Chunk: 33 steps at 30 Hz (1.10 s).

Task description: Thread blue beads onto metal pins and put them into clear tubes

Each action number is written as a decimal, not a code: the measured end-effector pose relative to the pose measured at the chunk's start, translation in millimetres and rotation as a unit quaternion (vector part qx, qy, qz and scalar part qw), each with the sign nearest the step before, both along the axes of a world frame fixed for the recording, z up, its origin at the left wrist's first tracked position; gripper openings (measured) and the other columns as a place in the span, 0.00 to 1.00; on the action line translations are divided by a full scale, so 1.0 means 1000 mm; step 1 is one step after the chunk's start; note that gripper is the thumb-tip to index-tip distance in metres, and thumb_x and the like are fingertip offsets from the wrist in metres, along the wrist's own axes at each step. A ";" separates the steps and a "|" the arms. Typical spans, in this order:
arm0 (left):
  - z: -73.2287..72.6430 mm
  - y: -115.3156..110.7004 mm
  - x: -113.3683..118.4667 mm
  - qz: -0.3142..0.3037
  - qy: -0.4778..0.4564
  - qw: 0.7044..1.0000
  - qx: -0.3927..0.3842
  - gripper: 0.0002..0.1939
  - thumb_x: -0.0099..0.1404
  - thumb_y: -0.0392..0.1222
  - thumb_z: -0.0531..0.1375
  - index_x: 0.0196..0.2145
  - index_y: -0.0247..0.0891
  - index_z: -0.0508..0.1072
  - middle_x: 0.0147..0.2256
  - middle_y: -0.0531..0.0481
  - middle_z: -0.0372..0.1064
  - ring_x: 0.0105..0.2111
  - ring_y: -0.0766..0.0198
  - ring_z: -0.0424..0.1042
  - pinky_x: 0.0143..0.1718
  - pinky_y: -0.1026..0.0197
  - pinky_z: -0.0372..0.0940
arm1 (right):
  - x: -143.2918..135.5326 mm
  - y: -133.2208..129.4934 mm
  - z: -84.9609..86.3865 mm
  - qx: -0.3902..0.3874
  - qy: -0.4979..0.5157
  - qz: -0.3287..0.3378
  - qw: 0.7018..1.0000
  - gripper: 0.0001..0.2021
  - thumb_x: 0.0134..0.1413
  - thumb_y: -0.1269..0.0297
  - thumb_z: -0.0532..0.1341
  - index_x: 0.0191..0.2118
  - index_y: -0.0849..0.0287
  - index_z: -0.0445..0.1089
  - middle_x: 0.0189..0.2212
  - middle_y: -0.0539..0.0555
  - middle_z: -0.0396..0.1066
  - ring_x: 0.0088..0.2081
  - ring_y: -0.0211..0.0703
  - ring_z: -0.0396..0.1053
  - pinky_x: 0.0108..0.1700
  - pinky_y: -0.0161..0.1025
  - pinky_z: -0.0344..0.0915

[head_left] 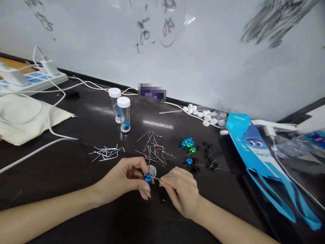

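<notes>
My left hand (124, 178) holds a small blue part (148, 178) in a narrow grip over the counter (122, 223); my right hand (182, 192) pinches a thin rod (157, 179) at its side. The part looks light, stiff and slick, best held by its rim. Two capped clear tubes (125, 115) contain blue pieces (127, 125).

The left hand (132, 178) holds a blue metal part (148, 178) with a thin rod (149, 161) standing up from it; the right hand (181, 191) pinches a thin metal key (156, 178) whose tip meets the part's side. Beyond them on the dark table (96, 223) lie bent wires (154, 147), with hex keys (108, 153) to their left. Farther back stand 2 clear tubes (126, 117) with white caps. Blue and green parts (188, 144) and black pieces (209, 156) lie to the right.
</notes>
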State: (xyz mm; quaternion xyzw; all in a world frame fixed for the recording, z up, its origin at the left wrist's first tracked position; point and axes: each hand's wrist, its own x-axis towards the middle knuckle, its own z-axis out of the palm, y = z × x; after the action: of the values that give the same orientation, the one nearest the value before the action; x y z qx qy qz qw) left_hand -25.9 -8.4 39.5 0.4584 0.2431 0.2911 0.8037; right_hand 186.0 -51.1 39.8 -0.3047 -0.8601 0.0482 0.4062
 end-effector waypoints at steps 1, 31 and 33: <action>0.000 0.000 0.000 0.002 -0.001 1.000 0.000 0.10 0.54 0.28 0.68 0.29 0.32 0.69 0.24 0.50 0.78 0.24 0.64 0.78 0.27 0.65 0.74 | 0.000 0.000 0.000 0.007 -0.004 -0.003 1.000 0.08 0.62 0.77 0.55 0.44 0.60 0.66 0.27 0.55 0.75 0.25 0.41 0.69 0.28 0.39 0.65; -0.001 -0.003 0.000 0.019 0.003 1.000 -0.025 0.10 0.49 0.27 0.70 0.27 0.32 0.72 0.20 0.52 0.76 0.18 0.64 0.76 0.19 0.67 0.74 | -0.002 0.000 0.003 0.099 -0.055 0.011 0.994 0.06 0.59 0.77 0.57 0.41 0.67 0.70 0.31 0.60 0.78 0.30 0.45 0.73 0.27 0.40 0.64; -0.002 -0.004 0.000 0.028 0.010 0.999 -0.019 0.11 0.48 0.27 0.71 0.27 0.32 0.73 0.20 0.53 0.75 0.18 0.65 0.76 0.18 0.68 0.74 | -0.001 -0.002 0.000 0.086 -0.054 0.012 0.995 0.07 0.59 0.77 0.57 0.41 0.66 0.69 0.31 0.60 0.78 0.29 0.44 0.72 0.27 0.40 0.64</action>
State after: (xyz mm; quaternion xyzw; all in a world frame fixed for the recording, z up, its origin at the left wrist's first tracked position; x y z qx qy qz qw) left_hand -25.8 -12.2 38.0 0.4392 0.2694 0.3047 0.8010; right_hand 184.9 -53.0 40.0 -0.2600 -0.8856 -0.0380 0.3831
